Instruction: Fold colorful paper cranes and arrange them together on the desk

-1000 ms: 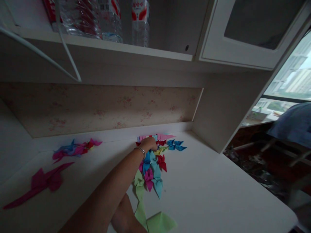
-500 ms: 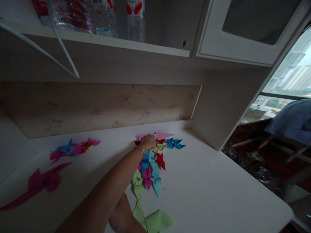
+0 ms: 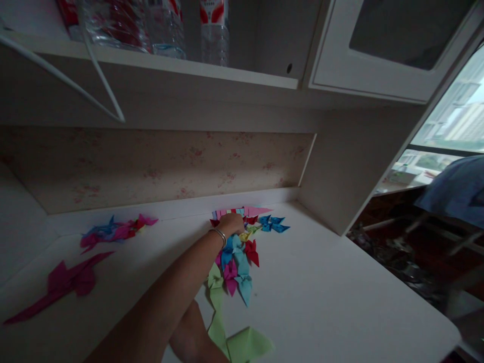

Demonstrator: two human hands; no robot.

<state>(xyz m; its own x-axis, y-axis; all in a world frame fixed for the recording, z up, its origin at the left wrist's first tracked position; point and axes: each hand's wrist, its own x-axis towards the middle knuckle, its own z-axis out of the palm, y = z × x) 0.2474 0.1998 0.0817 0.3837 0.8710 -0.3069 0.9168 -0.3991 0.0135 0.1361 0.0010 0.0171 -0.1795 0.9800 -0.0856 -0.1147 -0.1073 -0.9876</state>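
Note:
My left hand (image 3: pixel 231 224), wearing a bracelet (image 3: pixel 220 237), reaches to the back of the white tabletop. Its fingers are curled down among folded paper pieces; anything in them is hidden. Around it lie a pink folded paper strip (image 3: pixel 257 210), blue folded paper (image 3: pixel 274 223), a red folded piece (image 3: pixel 252 251), light-blue pieces (image 3: pixel 244 285) and a magenta one (image 3: pixel 230 276). Below, a long light-green folded paper (image 3: pixel 216 307) ends in a broad green piece (image 3: pixel 249 345). My right hand (image 3: pixel 185 330) is low in view, partly behind my left forearm, its fingers hidden.
At the left lie a large magenta folded paper (image 3: pixel 70 282) and a cluster of colourful folded papers (image 3: pixel 117 234). Overhead, a shelf (image 3: pixel 212 70) holds plastic bottles (image 3: pixel 215 38), and a white cable (image 3: pixel 102 80) hangs down. A side panel (image 3: pixel 363 156) bounds the right.
The view has shifted very slightly, so most things sit a little further right. My left hand stays at the same spot among the folded papers.

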